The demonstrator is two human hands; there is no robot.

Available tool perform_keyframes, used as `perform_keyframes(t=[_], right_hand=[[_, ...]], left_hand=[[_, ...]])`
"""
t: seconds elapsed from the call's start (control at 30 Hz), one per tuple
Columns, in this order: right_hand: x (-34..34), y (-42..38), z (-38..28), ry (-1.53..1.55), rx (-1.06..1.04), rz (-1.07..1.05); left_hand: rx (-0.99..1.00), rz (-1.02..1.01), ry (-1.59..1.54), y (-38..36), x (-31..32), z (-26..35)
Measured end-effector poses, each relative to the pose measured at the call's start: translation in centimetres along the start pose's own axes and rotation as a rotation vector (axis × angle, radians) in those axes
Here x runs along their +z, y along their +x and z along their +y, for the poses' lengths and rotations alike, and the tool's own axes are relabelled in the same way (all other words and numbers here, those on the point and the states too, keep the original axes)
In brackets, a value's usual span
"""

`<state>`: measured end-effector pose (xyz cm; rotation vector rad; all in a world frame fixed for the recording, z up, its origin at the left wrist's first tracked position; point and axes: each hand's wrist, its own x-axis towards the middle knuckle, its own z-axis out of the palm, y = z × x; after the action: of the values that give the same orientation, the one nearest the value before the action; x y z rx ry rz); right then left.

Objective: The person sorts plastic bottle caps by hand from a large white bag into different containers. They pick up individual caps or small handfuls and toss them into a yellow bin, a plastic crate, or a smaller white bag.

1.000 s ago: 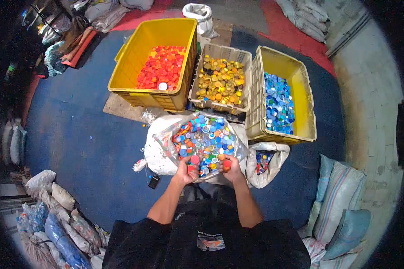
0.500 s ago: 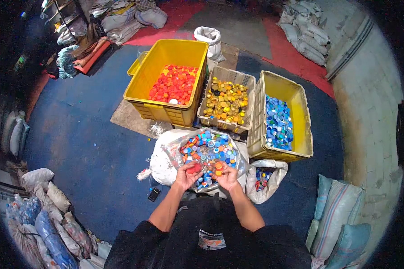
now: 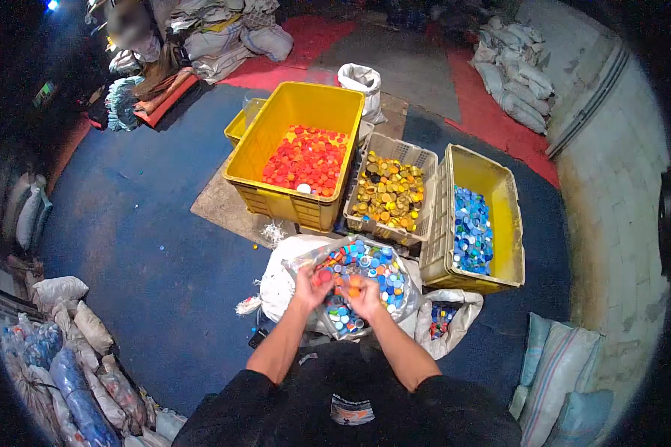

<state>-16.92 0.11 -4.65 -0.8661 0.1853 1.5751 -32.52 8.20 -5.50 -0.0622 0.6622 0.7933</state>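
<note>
Both my hands are over a white sack [image 3: 279, 279] full of mixed-colour bottle caps [image 3: 373, 268]. My left hand [image 3: 311, 287] is closed on red caps at the pile's near left edge. My right hand [image 3: 363, 296] sits close beside it, closed on an orange cap. Beyond the sack stand three crates: a yellow crate [image 3: 276, 194] of red caps, a beige crate [image 3: 417, 160] of yellow and orange caps, and a yellow crate [image 3: 508, 223] of blue caps.
A smaller white sack [image 3: 462, 316] with a few caps lies to the right of the big one. A dark small object [image 3: 258, 337] lies on the blue floor by my left arm. Filled bags line the left edge and pillows sit at right. Another person sits far back left.
My hands have drawn closer together over the near edge of the pile. The view has tilted up, so the crates and sack sit lower in the picture.
</note>
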Motion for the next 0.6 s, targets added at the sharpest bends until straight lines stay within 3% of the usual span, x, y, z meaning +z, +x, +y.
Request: perform_keyframes(t=[0.1, 0.13, 0.17, 0.2, 0.23, 0.33, 0.43, 0.5, 0.53, 0.6], right_hand=[[5.6, 6.9, -3.2, 0.108, -0.060, -0.311], [10.8, 5.9, -5.2, 0.046, -0.169, -0.336], [13.8, 6.7, -7.3, 0.165, -0.128, -0.619], [19.0, 4.2, -8.8, 0.100, -0.174, -0.385], [20.7, 4.6, -9.8, 0.110, -0.175, -0.315], [22.2, 5.2, -10.9, 0.050, -0.281, -0.297], [17.4, 6.2, -9.6, -0.097, -0.367, -0.202], [11.0, 6.3, -7.5, -0.264, -0.349, -0.117], [6.0, 4.4, -6.2, -0.422, -0.187, -0.066], [0.9, 1.9, -4.2, -0.684, -0.129, 0.199]], left_hand=[[0.038, -0.078, -0.039, 2.5, 7.1, 6.6], [0.102, -0.175, -0.087, 2.6, 10.5, 8.9], [0.168, -0.274, -0.134, 2.6, 13.5, 11.1], [0.200, -0.320, -0.078, 2.5, 15.6, 13.2], [0.230, -0.365, -0.022, 2.2, 17.0, 14.5], [0.276, -0.088, 0.031, -0.4, 20.1, 15.4], [0.165, -0.128, 0.193, 1.4, 14.0, 15.0], [0.191, -0.013, 0.145, 0.6, 10.5, 12.0], [0.145, 0.059, 0.174, 0.4, 6.8, 9.9], [0.049, 0.179, 0.187, 1.1, -1.3, 6.6]])
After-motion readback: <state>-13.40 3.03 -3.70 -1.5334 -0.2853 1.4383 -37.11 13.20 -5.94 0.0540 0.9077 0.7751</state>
